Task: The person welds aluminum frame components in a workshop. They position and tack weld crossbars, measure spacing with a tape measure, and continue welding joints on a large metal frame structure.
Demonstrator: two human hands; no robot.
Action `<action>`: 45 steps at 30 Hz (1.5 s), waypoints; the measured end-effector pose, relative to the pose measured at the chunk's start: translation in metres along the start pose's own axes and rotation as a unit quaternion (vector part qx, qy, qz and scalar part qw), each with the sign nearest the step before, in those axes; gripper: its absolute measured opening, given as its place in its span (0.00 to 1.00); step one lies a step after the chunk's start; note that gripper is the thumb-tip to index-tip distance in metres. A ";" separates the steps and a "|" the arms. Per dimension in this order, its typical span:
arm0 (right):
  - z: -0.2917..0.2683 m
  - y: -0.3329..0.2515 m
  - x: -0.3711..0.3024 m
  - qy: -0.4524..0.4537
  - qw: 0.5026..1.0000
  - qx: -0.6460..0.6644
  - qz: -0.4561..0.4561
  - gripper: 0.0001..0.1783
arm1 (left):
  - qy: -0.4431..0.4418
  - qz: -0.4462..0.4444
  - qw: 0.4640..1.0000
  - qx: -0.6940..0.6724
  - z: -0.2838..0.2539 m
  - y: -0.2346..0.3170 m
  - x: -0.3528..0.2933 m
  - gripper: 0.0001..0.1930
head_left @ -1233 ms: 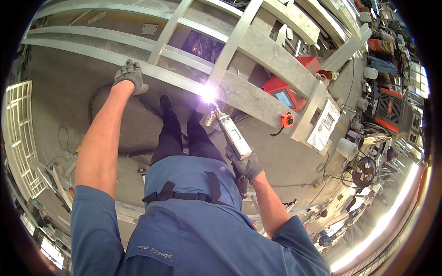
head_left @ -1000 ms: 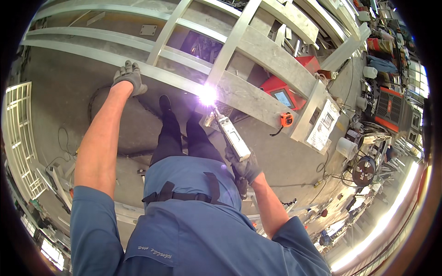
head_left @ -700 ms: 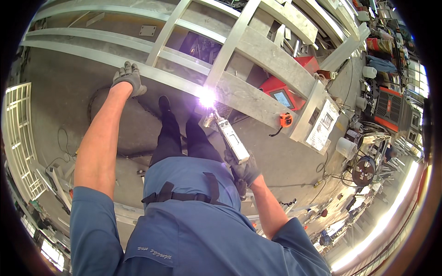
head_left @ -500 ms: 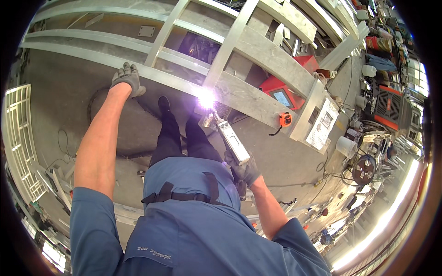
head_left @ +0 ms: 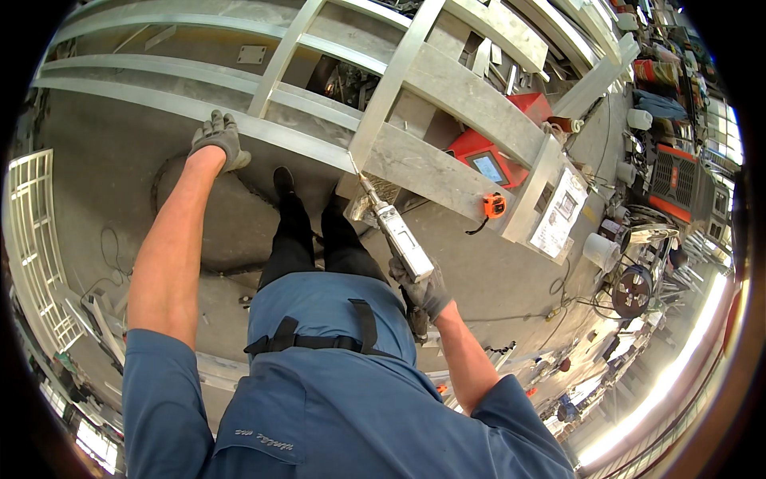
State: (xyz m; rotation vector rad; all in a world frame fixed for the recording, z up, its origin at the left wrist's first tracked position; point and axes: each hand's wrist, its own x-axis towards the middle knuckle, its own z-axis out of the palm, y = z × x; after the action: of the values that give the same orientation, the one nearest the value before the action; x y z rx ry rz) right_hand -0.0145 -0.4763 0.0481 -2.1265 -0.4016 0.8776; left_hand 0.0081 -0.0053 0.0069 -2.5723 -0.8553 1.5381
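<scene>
A grey concrete floor (head_left: 495, 291) spreads beneath everything. Above it, wide, flat, dull-grey metal beams (head_left: 471, 104) reach across the upper right, and on them lies a silvery frame of rectangular metal tubing (head_left: 389, 88), its long rails running off to the left and its crossbars slanting between them. The person stands at the near edge of this frame, wearing a blue short-sleeved shirt (head_left: 351, 391) and dark trousers. Well apart, toward the right rim, sits a black-and-orange boxy machine (head_left: 673, 184). Nearer, beside the beams, is a red case with a lit rectangular screen (head_left: 488, 166). A long, silver-grey handheld metal torch (head_left: 403, 243) slants up and leftward toward the frame; its slim tip is at the corner where a crossbar meets the near rail, though whether it touches cannot be told. A white printed sheet (head_left: 560, 214) lies at the beams' right end. The grey-gloved right hand (head_left: 424, 289) is wrapped around the torch's lower end. The grey-gloved left hand (head_left: 218, 142), fingers extended and slightly spread, rests against the near rail, grasping nothing. An orange-and-black tape measure with a black strap (head_left: 495, 205) is at the beam's edge.
</scene>
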 end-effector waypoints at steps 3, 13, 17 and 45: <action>0.002 0.011 0.000 0.003 0.999 -0.016 -0.050 0.06 | 0.002 0.000 1.000 -0.002 0.004 -0.002 0.005 0.57; 0.004 0.025 -0.004 -0.028 0.999 0.032 0.027 0.11 | 0.001 0.002 1.000 0.002 0.003 -0.002 0.004 0.57; 0.001 0.026 -0.002 -0.025 1.000 -0.013 -0.010 0.14 | 0.003 0.005 1.000 0.001 0.001 0.000 0.007 0.58; 0.075 -0.055 0.068 -0.068 0.988 0.135 0.045 0.27 | 0.077 0.185 0.969 -0.145 0.034 -0.042 0.026 0.53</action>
State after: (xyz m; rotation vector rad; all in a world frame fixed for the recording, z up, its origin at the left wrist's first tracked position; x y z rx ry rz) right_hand -0.0184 -0.3635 0.0259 -1.8537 -0.2414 1.0689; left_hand -0.0292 0.0343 -0.0198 -3.1649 -0.6515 1.3423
